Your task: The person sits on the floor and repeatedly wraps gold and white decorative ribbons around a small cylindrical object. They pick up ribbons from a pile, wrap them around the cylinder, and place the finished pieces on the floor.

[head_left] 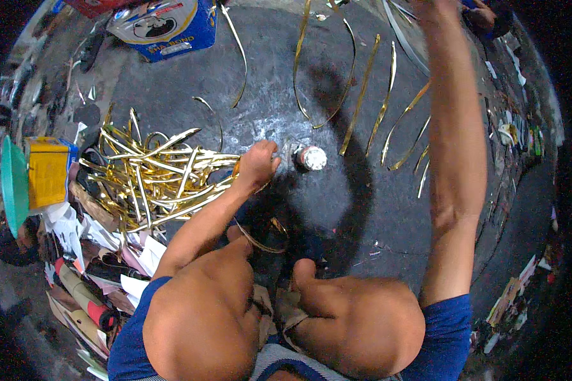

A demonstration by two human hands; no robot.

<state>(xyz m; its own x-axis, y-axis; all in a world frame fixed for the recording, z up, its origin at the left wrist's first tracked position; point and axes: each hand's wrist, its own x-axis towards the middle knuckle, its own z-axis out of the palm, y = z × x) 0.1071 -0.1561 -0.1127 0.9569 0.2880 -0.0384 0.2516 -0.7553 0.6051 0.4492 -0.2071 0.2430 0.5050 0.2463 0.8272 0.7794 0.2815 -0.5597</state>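
Note:
My left hand [258, 166] is closed, knuckles up, at the right edge of a tangled pile of shiny gold strips [165, 174]. What its fingers hold, if anything, is hidden. Just right of it stands a small round container [313, 158] with a whitish, smeared top. My right arm stretches far forward. The right hand [436, 7] is cut off by the upper edge, with its fingers out of sight. Several separate gold strips, among them a straight one [361, 95], lie spread on the dark floor between my hands. One curved strip [260, 244] is beside my foot.
A blue and white tin [190, 32] stands at the far left. A yellow tin [47, 171] and a green round-rimmed object [14, 184] are at the left. Paper and material scraps [102, 279] lie near my left knee. More litter [511, 136] lines the right side.

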